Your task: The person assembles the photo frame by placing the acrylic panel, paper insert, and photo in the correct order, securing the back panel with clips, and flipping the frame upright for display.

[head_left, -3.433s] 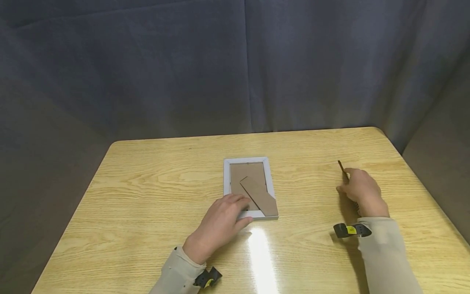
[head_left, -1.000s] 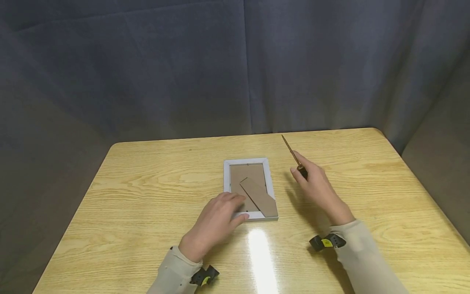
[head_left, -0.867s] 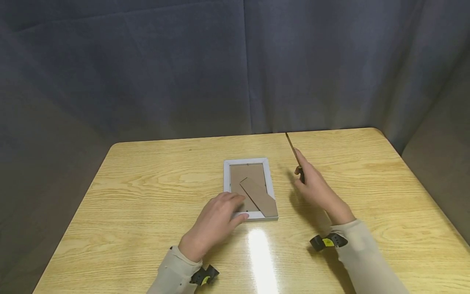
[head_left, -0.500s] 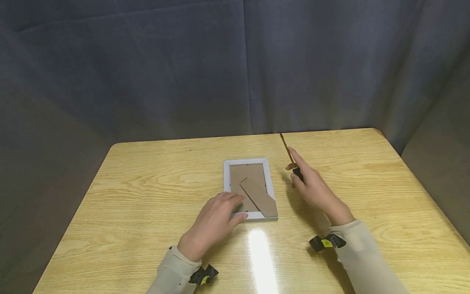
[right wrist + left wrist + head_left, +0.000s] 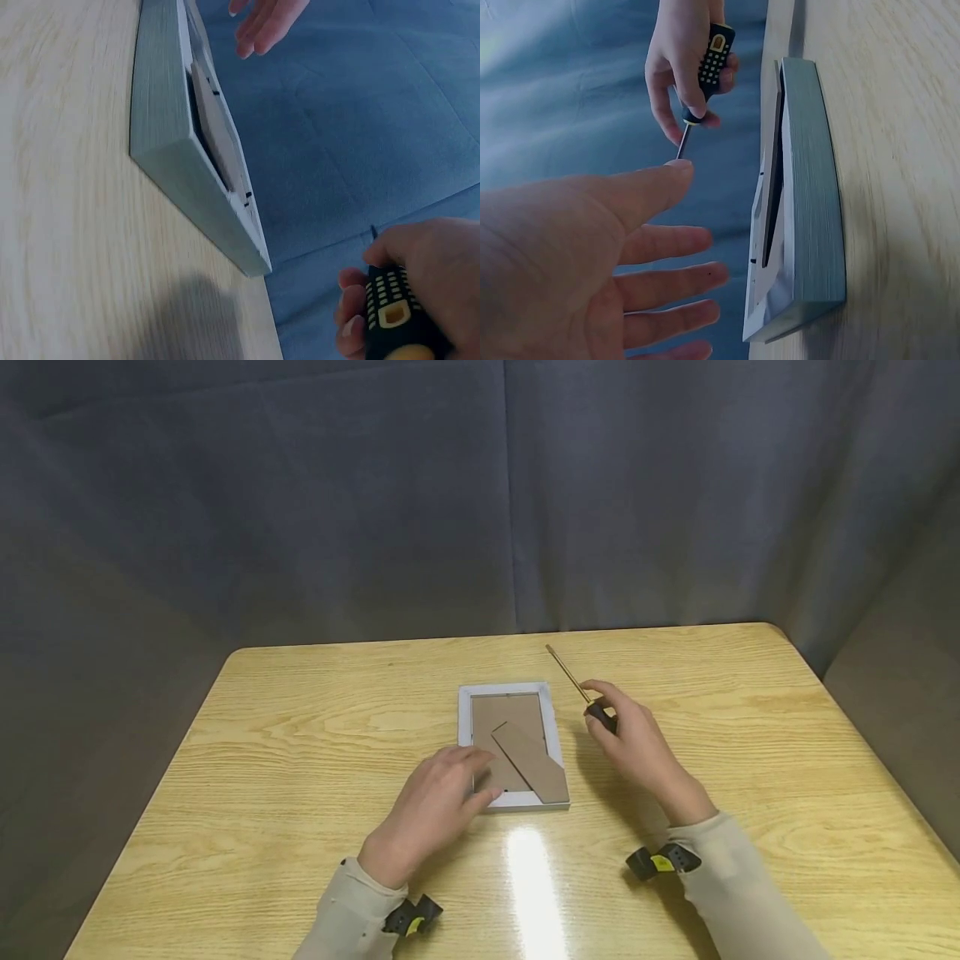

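A white picture frame [image 5: 557, 739] lies face down on the table, its brown backing board [image 5: 487, 712] and slanted stand [image 5: 528, 756] upward. Small dark tabs [image 5: 753, 261] show along the inner edge in the wrist views. My left hand [image 5: 431, 806] hovers over the frame's lower left corner, fingers spread and holding nothing; the left wrist view shows it apart from the frame. To the right of the frame, my right hand [image 5: 633, 743] grips a screwdriver [image 5: 600, 717] by its black, yellow-dotted handle. The shaft points away to the upper left, its tip in the air.
The light wood table [image 5: 300, 760] has rounded far corners. A dark grey curtain [image 5: 360, 510] hangs behind it and at both sides. Each wrist wears a black strap with a camera [image 5: 412, 917]. A bright glare streak lies on the tabletop below the frame.
My right hand has brought the screwdriver from the table's right side over beside the frame, and its tip has swung left. My left hand has drawn back slightly; the frame stays put.
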Demonstrator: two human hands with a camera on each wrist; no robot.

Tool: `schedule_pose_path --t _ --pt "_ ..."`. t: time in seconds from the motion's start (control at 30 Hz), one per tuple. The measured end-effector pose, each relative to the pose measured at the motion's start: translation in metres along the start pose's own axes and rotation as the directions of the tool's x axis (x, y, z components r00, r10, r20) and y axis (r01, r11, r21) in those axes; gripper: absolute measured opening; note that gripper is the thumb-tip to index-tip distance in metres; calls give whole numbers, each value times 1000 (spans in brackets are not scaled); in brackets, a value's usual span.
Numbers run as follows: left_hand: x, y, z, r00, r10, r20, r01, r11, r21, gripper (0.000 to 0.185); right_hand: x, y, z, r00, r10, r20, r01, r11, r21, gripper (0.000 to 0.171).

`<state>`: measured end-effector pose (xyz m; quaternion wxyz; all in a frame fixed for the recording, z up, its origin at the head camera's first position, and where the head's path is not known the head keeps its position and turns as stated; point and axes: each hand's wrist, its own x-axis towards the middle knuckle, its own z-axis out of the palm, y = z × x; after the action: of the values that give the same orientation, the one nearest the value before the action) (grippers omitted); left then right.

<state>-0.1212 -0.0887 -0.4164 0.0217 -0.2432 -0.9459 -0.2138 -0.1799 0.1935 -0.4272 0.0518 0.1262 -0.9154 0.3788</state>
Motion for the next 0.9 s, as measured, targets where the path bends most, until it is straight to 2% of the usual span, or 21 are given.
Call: schedule_pose_path --t 0.23,0.4,0.67,0.9 --pt "1 -7 -2 999 -19 -27 19 1000 3 46 -2 -5 6 996 -45 81 42 998 38 53" --pt "0 -11 -2 999 -52 -16 52 999 9 52 -3 -7 10 990 -67 121 64 997 32 55" --pt "-1 -15 -1 992 -117 39 117 993 8 62 -3 -13 15 989 -41 144 44 999 -17 47" --pt "-2 -17 1 982 -152 110 155 988 -19 71 -3 -14 18 992 -29 126 38 997 -68 46"
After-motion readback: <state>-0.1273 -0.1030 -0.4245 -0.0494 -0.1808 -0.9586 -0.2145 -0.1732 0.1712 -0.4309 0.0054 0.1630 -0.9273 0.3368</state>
